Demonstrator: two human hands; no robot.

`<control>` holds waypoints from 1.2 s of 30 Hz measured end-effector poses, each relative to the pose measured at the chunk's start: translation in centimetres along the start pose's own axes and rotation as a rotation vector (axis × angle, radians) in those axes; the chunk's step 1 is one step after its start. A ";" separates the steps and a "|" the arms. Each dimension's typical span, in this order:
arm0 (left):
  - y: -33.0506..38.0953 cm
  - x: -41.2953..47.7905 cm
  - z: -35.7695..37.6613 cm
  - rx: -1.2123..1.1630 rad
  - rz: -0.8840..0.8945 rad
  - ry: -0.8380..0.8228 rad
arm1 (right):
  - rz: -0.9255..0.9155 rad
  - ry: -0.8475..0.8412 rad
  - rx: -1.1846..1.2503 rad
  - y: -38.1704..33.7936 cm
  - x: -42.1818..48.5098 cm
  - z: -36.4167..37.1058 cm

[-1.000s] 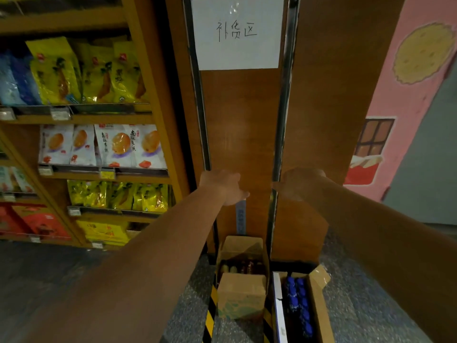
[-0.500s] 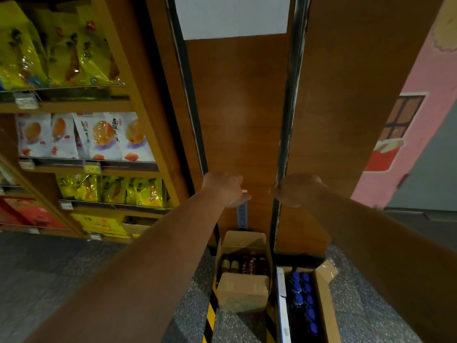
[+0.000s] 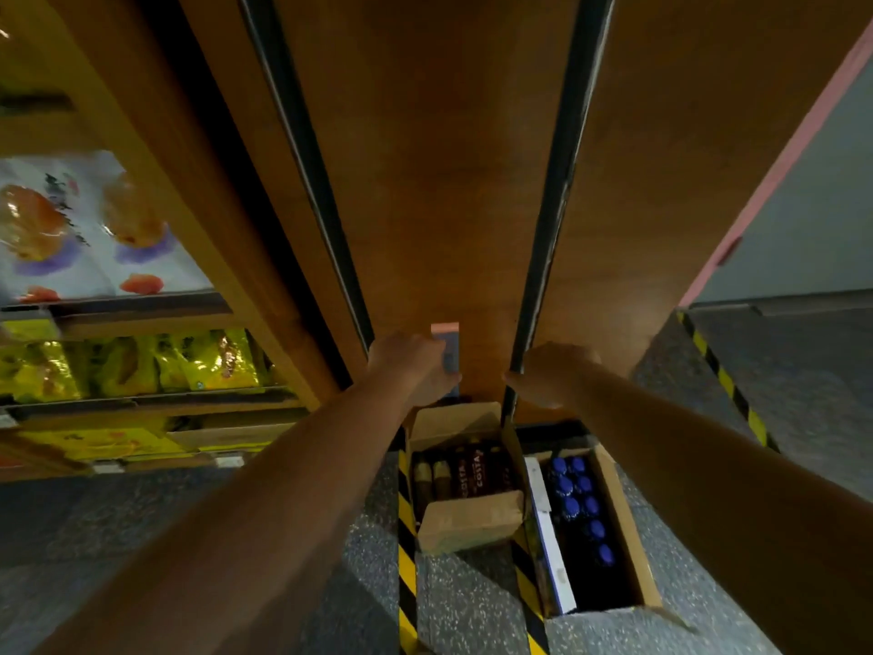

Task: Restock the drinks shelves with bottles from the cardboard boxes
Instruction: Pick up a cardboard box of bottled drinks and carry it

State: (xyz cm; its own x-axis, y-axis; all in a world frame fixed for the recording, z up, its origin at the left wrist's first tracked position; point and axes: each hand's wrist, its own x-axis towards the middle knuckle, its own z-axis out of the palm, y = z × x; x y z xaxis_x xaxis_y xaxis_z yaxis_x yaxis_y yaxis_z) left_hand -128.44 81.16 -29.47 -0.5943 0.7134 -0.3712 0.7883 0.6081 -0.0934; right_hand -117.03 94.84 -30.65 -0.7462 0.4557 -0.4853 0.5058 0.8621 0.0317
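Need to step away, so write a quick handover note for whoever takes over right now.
Left hand: empty, relaxed, held out ahead.
Right hand: empty, loosely curled, beside it.
On the floor by the wooden panel: one open cardboard box of Costa bottles, and a second box of blue-capped bottles to its right.
Done: nothing lifted yet.
Left: take bottles out and shelve them; drinks shelves not in view.

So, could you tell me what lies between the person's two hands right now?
In the head view, a strip of wooden panel lies between the left hand and right hand, with a small blue-and-pink label right beside the left hand.
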 end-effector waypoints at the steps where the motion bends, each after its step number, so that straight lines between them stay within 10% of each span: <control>1: -0.5 0.9 1.5 -0.013 0.014 -0.004 | 0.003 -0.024 0.008 -0.3 1.0 1.1; 22: -1.1 20.0 37.1 -0.386 -0.412 -0.379 | 0.174 -0.231 0.202 2.2 25.9 30.5; 31: 0.4 23.3 42.9 -0.598 -0.612 -0.168 | 0.416 -0.119 0.346 2.5 29.8 37.3; 36: -0.1 23.3 45.2 -0.766 -0.759 -0.372 | 0.469 -0.239 0.332 2.5 30.8 38.2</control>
State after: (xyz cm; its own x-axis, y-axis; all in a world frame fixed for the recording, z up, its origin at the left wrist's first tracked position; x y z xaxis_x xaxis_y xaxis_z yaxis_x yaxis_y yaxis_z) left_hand -135.16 81.97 -79.89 -0.6918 0.0011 -0.7221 -0.1347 0.9822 0.1306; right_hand -122.19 102.54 -78.88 -0.3136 0.6742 -0.6687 0.8927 0.4494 0.0345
